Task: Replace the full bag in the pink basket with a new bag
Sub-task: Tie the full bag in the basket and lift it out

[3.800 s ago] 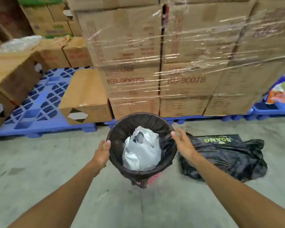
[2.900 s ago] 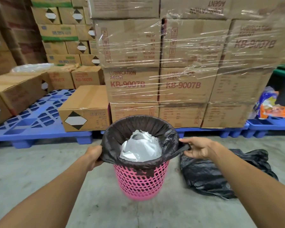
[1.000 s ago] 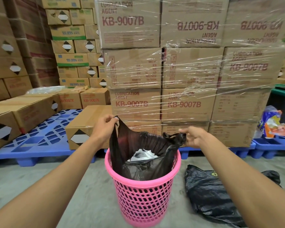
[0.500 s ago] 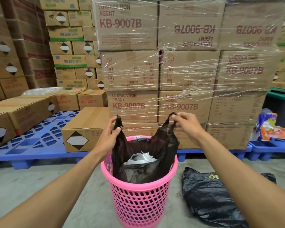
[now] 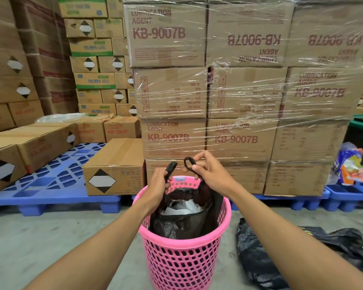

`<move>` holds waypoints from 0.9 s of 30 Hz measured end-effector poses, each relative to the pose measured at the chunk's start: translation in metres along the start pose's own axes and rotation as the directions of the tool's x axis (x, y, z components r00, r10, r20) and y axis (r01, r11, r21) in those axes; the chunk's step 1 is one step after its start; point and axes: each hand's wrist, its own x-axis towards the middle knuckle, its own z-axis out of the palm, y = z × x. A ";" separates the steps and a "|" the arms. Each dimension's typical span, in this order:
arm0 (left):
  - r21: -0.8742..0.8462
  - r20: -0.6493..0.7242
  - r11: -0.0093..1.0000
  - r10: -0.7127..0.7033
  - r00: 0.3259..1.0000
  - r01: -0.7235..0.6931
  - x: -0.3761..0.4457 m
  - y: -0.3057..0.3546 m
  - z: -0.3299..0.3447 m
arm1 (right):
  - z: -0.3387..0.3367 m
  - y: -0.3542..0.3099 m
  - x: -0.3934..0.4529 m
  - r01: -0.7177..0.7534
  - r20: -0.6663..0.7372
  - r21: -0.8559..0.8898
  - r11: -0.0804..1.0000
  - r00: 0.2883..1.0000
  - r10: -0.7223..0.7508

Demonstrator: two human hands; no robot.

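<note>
A pink mesh basket (image 5: 182, 262) stands on the concrete floor right in front of me. Inside it sits the full black bag (image 5: 176, 222), with white crumpled waste showing at its mouth. My left hand (image 5: 157, 185) grips the bag's left handle above the rim. My right hand (image 5: 210, 172) pinches the right handle, which curls into a loop above my fingers. The two hands are close together over the basket. A second black bag (image 5: 260, 258) lies crumpled on the floor to the basket's right.
A shrink-wrapped stack of cardboard boxes (image 5: 239, 91) on a blue pallet (image 5: 50, 185) rises just behind the basket. Loose boxes (image 5: 115, 166) sit on the pallet at the left. Colourful packets (image 5: 352, 166) lie at the far right.
The bag's edge came off the basket rim and was gathered upward. In the last half second my hands drew the two handles closer together above the basket.
</note>
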 end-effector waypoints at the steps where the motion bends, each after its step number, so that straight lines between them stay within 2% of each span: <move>1: 0.011 -0.001 1.000 -0.009 1.000 0.009 -0.001 0.000 0.000 | 0.001 0.003 0.000 -0.012 -0.018 -0.008 1.000 1.000 0.011; 5: 0.046 0.048 0.993 0.106 0.993 -0.108 -0.007 -0.003 -0.004 | 0.005 0.008 0.001 -0.018 -0.098 0.023 1.000 0.995 0.020; 9: -0.083 -0.047 0.989 0.116 0.992 -0.120 -0.004 -0.008 -0.004 | 0.015 0.010 0.001 -0.023 -0.183 0.021 1.000 0.983 0.027; 11: -0.070 -0.059 0.987 0.141 0.988 -0.145 -0.004 -0.008 -0.004 | 0.023 0.010 0.000 -0.018 -0.220 0.022 1.000 0.975 0.022; 14: -0.028 -0.015 0.980 0.198 0.980 -0.198 -0.007 -0.010 -0.004 | 0.033 0.010 0.000 -0.003 -0.294 0.011 1.000 0.956 0.006; 21: 0.063 0.086 0.962 0.260 0.962 -0.266 -0.009 -0.012 -0.003 | 0.031 0.015 0.002 -0.011 -0.359 -0.072 0.997 0.933 -0.015; 25: 0.210 0.202 0.931 0.258 0.945 -0.299 -0.015 -0.019 -0.012 | 0.028 0.021 0.004 -0.030 -0.443 -0.256 0.966 0.892 -0.090; 27: 0.282 0.226 0.887 0.308 0.924 -0.365 -0.016 -0.019 -0.013 | 0.027 0.026 0.005 -0.084 -0.422 -0.353 0.932 0.903 -0.079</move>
